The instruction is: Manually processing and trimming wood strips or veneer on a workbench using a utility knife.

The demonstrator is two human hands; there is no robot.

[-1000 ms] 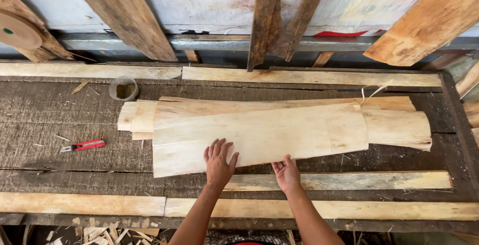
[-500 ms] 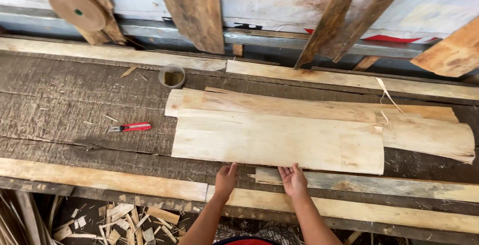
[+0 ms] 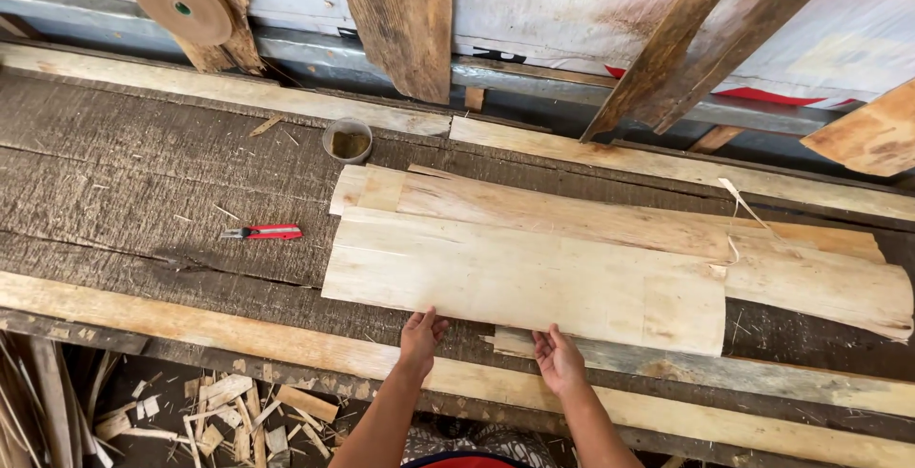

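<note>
Two hands (image 3: pixel 420 336), one cutter (image 3: pixel 263 233), one cup (image 3: pixel 348 140).

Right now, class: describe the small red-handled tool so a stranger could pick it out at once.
Start at the dark, weathered workbench. Left of the pale wood sheets lies the red-handled cutter, flat on the bench. Its red handle sets it apart; everything round it is wood-coloured.

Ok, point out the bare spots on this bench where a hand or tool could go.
Bare dark bench lies left of the veneer sheets, around the red cutter and small tin. Crowded: the near edge, where left hand and right hand meet the sheets.
</note>
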